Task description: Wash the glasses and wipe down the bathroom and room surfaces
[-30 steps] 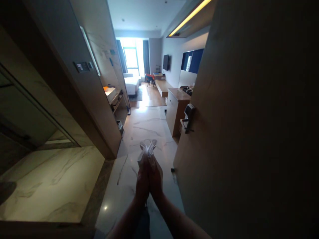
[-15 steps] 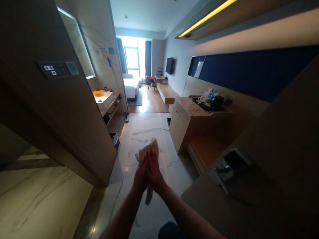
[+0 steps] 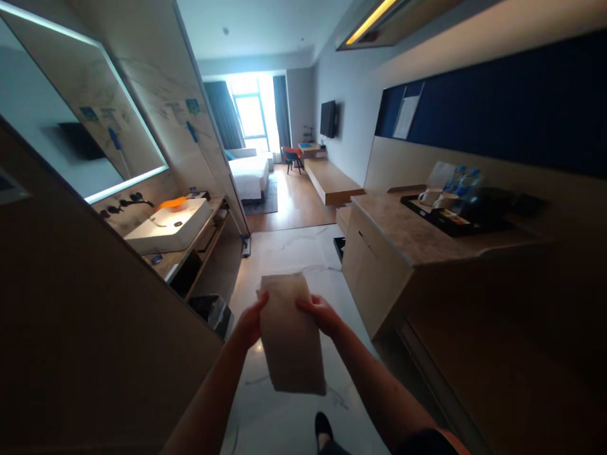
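Cloth [image 3: 291,341]: one, pale, edges pinched by left hand [image 3: 251,320] and right hand [image 3: 325,315]. Basin [image 3: 186,229]: one. Cups [image 3: 446,201]: two, on one black tray [image 3: 423,216].

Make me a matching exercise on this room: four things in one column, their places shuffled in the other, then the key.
Things
1. Pale cloth
2. Television
3. Washbasin
4. Chair

Places
A. Below the mirror
B. Beside the desk
C. Between the left hand and the right hand
D. On the wall

Pairs: 1-C, 2-D, 3-A, 4-B
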{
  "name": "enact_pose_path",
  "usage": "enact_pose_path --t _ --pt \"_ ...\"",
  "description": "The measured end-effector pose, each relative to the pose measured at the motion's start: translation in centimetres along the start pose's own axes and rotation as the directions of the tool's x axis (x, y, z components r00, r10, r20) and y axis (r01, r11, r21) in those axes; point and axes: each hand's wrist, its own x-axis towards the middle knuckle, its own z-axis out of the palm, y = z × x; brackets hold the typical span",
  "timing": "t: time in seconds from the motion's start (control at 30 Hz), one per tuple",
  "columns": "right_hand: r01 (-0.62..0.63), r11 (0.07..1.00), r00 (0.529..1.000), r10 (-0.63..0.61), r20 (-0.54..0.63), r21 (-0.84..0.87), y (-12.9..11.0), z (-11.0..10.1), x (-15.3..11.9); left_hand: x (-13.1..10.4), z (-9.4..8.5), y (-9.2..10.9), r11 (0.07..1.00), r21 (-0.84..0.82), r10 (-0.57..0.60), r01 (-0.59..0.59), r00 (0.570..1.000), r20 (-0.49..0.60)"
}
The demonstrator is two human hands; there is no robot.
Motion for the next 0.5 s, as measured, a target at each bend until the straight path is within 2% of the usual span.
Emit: enact_pose_path --t 0.07,0.13,0.2,0.3,0.4,0.5 --pt "0.044 0.998 0.998 -0.042 -0.052 0.041 -0.9 0.2 6.5 4.5 -1.3 2.7 0.987 0.093 0.135 -0.132 0.990 -0.029" --pt "0.060 0.998 0.997 -0.058 -0.060 0.037 -1.5 0.3 13.1 9.0 -3.2 5.2 0.936 0.210 0.292 -0.281 0.956 -0.021" --pt "0.052 0.998 0.998 -0.053 -0.031 -0.031 -2.0 -0.2 19.9 14.0 -5.5 7.7 0.881 0.308 0.396 -0.359 0.916 -0.064" --pt "0.037 0.981 0.999 -0.039 -0.004 -0.189 -2.5 -1.7 31.4 22.8 -9.6 12.1 0.868 0.338 0.430 -0.364 0.891 -0.144" --pt "0.023 0.948 0.999 -0.037 -0.038 -0.318 -3.0 -3.7 43.7 32.7 -13.3 17.2 0.871 0.308 0.442 -0.383 0.885 -0.147" --pt "0.007 0.900 0.998 -0.033 -0.051 -0.435 -3.8 -6.0 54.7 42.1 -16.1 21.7 0.873 0.287 0.449 -0.394 0.880 -0.155"
